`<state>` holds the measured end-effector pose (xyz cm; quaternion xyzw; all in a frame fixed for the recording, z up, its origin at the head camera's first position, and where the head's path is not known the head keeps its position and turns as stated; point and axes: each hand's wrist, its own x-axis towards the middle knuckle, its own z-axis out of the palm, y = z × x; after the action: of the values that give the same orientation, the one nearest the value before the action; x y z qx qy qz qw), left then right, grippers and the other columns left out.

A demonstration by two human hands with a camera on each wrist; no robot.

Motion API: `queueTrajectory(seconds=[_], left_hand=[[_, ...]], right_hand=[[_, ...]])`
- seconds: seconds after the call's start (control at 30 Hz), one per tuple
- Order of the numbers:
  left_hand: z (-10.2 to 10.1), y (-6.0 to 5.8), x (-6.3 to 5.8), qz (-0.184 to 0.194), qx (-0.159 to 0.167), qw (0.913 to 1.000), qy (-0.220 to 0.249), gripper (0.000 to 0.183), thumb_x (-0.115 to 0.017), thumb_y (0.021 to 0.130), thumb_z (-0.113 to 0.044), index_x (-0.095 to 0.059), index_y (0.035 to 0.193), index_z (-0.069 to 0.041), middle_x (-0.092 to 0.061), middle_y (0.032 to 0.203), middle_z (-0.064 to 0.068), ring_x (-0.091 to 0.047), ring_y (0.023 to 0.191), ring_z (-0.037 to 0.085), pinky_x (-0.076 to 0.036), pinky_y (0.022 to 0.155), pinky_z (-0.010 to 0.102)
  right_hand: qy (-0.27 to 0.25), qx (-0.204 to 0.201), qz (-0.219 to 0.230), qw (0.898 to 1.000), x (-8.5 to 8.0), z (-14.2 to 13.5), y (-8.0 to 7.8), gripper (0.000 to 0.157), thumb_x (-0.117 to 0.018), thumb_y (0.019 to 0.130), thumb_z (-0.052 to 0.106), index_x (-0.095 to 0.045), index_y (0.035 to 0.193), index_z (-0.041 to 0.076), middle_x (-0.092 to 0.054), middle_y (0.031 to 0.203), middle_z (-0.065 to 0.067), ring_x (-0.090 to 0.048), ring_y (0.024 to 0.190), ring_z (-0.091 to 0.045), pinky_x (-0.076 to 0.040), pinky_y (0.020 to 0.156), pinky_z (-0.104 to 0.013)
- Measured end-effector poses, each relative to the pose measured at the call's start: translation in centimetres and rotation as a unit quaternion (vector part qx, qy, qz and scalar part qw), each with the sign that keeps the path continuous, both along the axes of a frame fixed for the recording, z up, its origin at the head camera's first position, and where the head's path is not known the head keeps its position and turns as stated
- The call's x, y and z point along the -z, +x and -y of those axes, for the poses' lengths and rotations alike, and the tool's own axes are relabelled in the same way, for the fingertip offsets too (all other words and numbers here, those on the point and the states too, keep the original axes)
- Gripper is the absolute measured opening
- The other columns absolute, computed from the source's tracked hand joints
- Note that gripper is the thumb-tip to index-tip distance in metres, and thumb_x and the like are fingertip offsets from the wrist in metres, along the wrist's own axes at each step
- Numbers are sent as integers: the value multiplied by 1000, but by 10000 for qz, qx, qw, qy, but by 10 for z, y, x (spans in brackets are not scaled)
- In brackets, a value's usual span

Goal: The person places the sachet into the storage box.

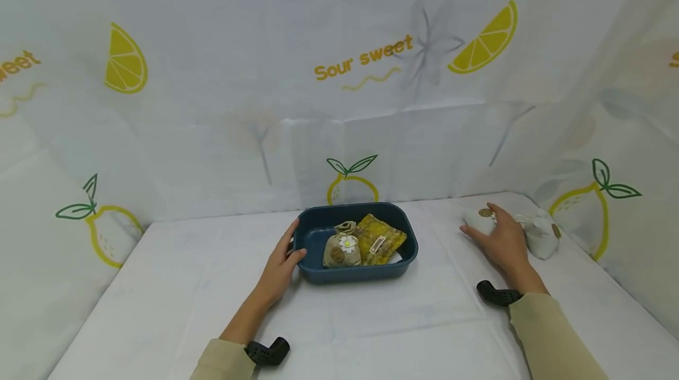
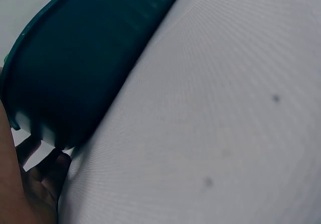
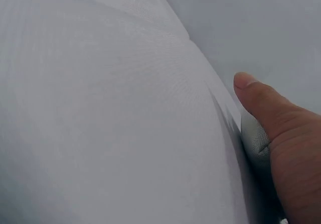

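My left hand holds the left end of a dark blue plastic bin, thumb at the front corner. In the left wrist view, bent fingers meet the lower edge of the bin. Inside it lie a beige drawstring pouch with a white flower and a flat yellow patterned sachet. At the far right, my right hand reaches over a small white pouch with a round brown tag, thumb and forefinger spread beside it. The right wrist view shows the straight thumb against the pouch's fabric.
A second white pouch with a brown tag sits just right of the right hand, near the table's right edge. White cloth covers the table. Lemon-printed sheets hang behind and at both sides.
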<state>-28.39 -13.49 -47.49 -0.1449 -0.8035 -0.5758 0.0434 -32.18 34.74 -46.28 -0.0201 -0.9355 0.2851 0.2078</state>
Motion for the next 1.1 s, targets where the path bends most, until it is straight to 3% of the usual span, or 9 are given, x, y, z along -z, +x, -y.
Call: queueTrajectory(seconds=[0.37, 0.7, 1.1], left_hand=[[0, 1, -1, 49, -40, 10000, -4, 66, -50, 104, -14, -22, 163, -25, -19, 171, 7, -30, 152, 42, -31, 119, 62], [-1, 4, -2, 67, -99, 9999, 74, 66, -51, 104, -14, -22, 163, -23, -20, 170, 9, -37, 148, 44, -38, 114, 61], [-1, 3, -2, -91, -40, 9999, 44, 66, -50, 104, -14, -22, 163, -18, -21, 169, 13, -36, 147, 46, -36, 115, 63]], right_hand=[[385, -47, 96, 9992, 1, 1, 0, 69, -69, 95, 37, -43, 143, -6, -50, 129, -40, -50, 117, -57, -41, 94, -68], [-166, -6, 143, 9998, 1, 7, 1, 62, -63, 100, 32, -42, 143, -8, -48, 136, -37, -49, 123, -54, -39, 100, -67], [-569, -270, -56, 9980, -10, 23, 3, 60, -63, 100, 34, -44, 143, -3, -49, 139, -34, -50, 121, -48, -40, 98, -65]])
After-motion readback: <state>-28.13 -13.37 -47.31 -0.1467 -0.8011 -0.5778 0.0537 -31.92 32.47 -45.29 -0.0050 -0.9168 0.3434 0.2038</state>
